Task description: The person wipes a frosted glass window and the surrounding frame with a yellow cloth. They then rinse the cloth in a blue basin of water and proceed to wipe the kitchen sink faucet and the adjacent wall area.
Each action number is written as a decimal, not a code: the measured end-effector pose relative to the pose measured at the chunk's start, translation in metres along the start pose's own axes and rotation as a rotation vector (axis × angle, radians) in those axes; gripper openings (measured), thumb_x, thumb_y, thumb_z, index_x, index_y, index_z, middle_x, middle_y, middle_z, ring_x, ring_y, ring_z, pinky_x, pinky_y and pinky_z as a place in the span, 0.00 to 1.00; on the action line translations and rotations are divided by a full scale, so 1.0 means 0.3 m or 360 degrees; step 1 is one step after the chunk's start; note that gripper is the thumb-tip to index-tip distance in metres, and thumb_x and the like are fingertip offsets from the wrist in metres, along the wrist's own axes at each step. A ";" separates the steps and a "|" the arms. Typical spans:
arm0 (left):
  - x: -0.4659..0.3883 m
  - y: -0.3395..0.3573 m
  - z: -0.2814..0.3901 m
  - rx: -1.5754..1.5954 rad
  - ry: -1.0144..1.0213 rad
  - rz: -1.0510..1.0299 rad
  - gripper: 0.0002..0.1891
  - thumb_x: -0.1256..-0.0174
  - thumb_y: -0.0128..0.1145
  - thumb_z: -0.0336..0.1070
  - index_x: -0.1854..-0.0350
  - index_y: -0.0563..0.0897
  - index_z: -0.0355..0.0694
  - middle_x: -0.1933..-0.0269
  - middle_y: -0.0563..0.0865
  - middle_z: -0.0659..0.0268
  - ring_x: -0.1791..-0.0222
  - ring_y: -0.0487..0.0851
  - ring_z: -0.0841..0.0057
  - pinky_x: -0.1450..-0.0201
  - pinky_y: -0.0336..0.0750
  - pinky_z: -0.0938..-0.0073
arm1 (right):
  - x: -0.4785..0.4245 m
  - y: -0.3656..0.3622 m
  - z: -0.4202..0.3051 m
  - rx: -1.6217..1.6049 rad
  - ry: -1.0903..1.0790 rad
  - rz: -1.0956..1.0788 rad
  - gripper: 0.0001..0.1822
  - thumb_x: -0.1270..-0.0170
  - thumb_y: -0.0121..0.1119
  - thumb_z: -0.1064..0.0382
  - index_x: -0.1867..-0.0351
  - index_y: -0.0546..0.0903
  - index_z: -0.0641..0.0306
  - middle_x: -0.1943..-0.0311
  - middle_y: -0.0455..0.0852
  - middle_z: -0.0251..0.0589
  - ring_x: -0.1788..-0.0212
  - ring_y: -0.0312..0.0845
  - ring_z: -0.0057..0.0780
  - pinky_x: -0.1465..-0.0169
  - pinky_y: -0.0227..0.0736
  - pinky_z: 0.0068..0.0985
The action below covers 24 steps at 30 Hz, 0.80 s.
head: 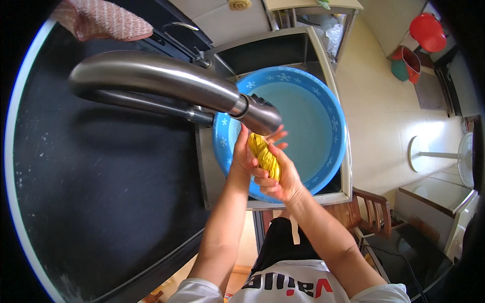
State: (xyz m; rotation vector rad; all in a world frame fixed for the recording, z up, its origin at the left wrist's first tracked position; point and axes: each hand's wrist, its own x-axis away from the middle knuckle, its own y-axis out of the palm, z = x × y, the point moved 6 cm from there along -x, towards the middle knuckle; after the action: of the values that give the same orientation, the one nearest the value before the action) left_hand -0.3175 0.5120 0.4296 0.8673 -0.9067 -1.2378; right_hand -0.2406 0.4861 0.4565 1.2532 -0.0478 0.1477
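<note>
A twisted, bunched-up yellow cloth is held just below the spout of a brushed-metal kitchen faucet. My right hand is closed around its lower part. At its upper end is my left hand, palm turned up with several fingers spread beyond the faucet head; the faucet partly hides them, and whether they grip the cloth is unclear. Both hands are over the near left side of a round blue plastic basin with white snowflake prints. Pale, bluish water lies in the basin, which sits in a steel sink.
A black countertop extends left of the sink. Behind the big faucet stand a small thin faucet and a pink striped cloth. A wooden chair is at the lower right; a white stool and a lined bin lie farther right.
</note>
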 end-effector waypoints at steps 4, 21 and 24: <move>0.054 0.065 0.017 -0.0266 0.0271 -0.0269 0.29 0.35 0.43 0.53 0.38 0.66 0.38 0.45 0.72 0.52 0.49 0.74 0.58 0.45 0.71 0.61 | -0.017 0.028 0.028 -0.0114 -0.0254 0.0338 0.17 0.37 0.51 0.55 0.59 0.72 0.70 0.74 0.73 0.42 0.81 0.62 0.15 0.90 0.51 0.07; -0.071 -0.109 0.014 -0.1347 0.0120 0.1085 0.11 0.43 0.46 0.29 0.84 0.72 0.36 0.89 0.70 0.65 0.92 0.68 0.78 0.87 0.66 0.74 | -0.044 -0.201 -0.232 0.2655 -0.0290 0.1476 0.21 0.50 0.61 0.51 0.63 0.76 0.67 0.72 0.81 0.46 0.70 0.78 0.37 0.69 0.70 0.30; -0.043 -0.084 0.030 -0.1263 0.0199 0.1335 0.08 0.43 0.38 0.25 0.74 0.73 0.36 0.88 0.68 0.67 0.93 0.65 0.78 0.89 0.63 0.73 | -0.041 -0.177 -0.236 0.2977 -0.0355 0.1523 0.25 0.49 0.59 0.48 0.58 0.77 0.69 0.61 0.82 0.55 0.54 0.77 0.48 0.53 0.71 0.35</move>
State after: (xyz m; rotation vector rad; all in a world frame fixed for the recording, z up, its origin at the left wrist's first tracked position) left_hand -0.3369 0.5211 0.4090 -0.0954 -0.4977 -0.6745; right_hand -0.2488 0.5360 0.3828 3.0145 -0.8735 1.0482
